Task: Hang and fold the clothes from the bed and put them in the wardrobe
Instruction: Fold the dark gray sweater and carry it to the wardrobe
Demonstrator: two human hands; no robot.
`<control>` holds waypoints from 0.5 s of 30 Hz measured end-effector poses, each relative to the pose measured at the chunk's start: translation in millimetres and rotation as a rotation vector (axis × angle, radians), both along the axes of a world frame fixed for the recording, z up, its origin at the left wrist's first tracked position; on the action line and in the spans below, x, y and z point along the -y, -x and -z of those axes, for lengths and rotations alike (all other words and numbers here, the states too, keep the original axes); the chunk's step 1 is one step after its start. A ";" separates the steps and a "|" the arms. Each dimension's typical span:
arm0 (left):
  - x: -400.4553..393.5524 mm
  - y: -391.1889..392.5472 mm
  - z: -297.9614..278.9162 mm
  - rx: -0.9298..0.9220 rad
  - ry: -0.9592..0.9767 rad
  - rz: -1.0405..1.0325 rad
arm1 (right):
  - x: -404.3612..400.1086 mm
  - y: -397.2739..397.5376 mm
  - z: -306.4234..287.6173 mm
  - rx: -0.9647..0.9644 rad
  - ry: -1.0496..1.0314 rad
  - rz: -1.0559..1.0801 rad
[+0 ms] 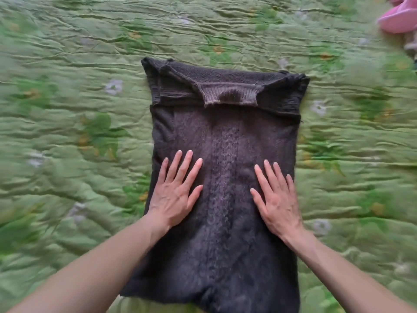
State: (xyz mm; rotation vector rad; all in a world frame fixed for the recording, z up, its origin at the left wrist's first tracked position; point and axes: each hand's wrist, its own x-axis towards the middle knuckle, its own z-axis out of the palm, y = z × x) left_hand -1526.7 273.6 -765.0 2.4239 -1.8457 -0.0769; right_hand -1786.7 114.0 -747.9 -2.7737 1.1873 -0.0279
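Note:
A dark grey knitted sweater (225, 136) lies flat on the bed, its sides folded in so it forms a long rectangle. Its collar end is folded over at the far side. My left hand (176, 190) rests palm down on the sweater's left half, fingers spread. Palm down on the right half lies my right hand (276, 197), fingers also apart. Neither hand grips the fabric.
A green quilted bedspread (79, 109) with a flower pattern covers the whole bed around the sweater. A pink garment (400, 16) lies at the far right corner, partly out of view.

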 end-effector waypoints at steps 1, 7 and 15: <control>-8.4 0.8 -1.6 -0.012 0.004 0.039 | -17.8 9.9 1.2 -0.016 0.007 -0.026; -67.5 3.3 2.7 0.032 -0.042 0.170 | -65.2 33.8 17.6 -0.107 0.006 0.013; -92.5 31.5 -14.3 -0.059 -0.029 -0.256 | -80.3 52.0 5.5 -0.130 -0.066 0.072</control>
